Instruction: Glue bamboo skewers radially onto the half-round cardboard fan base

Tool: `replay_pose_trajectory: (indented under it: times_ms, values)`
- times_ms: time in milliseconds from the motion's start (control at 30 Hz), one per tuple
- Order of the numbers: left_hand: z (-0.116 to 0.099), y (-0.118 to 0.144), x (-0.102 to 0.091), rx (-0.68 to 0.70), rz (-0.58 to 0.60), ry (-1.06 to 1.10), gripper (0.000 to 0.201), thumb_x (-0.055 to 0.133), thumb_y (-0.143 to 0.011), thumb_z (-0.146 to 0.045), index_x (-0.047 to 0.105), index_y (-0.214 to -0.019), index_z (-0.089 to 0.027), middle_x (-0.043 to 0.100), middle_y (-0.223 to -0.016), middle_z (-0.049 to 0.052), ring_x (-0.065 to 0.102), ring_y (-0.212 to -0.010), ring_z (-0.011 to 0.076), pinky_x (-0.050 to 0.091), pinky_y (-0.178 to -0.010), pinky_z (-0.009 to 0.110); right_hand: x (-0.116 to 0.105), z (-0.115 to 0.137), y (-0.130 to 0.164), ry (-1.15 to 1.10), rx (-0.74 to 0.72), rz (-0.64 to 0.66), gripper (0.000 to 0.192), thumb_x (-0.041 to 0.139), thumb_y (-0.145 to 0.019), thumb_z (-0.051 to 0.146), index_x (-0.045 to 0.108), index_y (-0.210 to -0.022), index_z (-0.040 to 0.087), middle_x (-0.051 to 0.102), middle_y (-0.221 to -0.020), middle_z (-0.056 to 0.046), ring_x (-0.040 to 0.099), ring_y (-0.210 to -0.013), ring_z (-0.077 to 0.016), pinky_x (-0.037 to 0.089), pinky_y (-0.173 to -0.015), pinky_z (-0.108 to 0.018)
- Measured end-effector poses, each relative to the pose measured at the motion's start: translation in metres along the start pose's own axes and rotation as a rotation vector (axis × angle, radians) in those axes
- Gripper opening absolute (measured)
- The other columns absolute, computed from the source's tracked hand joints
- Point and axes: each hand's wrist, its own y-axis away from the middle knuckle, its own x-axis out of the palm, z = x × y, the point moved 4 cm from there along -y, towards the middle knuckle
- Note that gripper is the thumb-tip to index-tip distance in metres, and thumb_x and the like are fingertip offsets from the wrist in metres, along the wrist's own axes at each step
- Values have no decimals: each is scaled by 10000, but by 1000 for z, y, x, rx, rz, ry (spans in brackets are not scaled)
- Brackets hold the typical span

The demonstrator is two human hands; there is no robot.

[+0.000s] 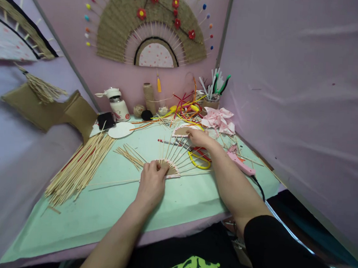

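A half-made fan [172,158] lies flat on the green mat [113,211], near its middle: thin pale sticks spread upward and outward from a small semicircular cardboard hub. My left hand [152,183] presses down on that hub. Beyond the fan's stick tips, toward the far edge of the mat, my right hand [199,137] rests on a tan cardboard piece [182,131].
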Motion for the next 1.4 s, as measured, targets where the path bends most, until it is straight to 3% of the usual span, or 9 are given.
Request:
replay_pose_trajectory:
  times_ms: [200, 567, 1067, 1400]
  values:
    - [1, 0, -4, 22, -61, 15, 355, 495, -896, -85, 752, -1112, -203, 538, -997, 112, 421, -934, 250, 445, -854, 378, -2, 1, 4, -3, -5, 9, 440, 490, -849, 177, 643, -1259, 227, 697, -1272, -108, 606, -1177, -311, 410, -1000, -465]
    - [1, 1, -3, 45, -55, 5, 311, 523, -894, -118, 773, -1043, -227, 544, -1018, 118, 416, -940, 255, 452, -861, 398, 0, 0, 0, 3, -4, -1, 417, 498, -830, 169, 676, -1199, 247, 714, -1236, -95, 620, -1155, -309, 415, -989, -467]
    - [0, 1, -2, 45, -42, -7, 306, 526, -896, -125, 772, -1045, -231, 540, -1028, 112, 428, -956, 251, 456, -865, 390, 8, -9, -10, -1, -10, 2, 460, 553, -817, 204, 633, -1268, 245, 716, -1240, -85, 616, -1173, -292, 419, -981, -425]
    - [1, 1, 0, 36, -46, -3, 312, 516, -906, -130, 759, -1079, -223, 541, -1033, 117, 429, -970, 260, 450, -860, 383, 2, -6, -3, -17, -5, 0, 468, 453, -889, 164, 605, -1329, 215, 703, -1269, -99, 596, -1213, -272, 427, -972, -384]
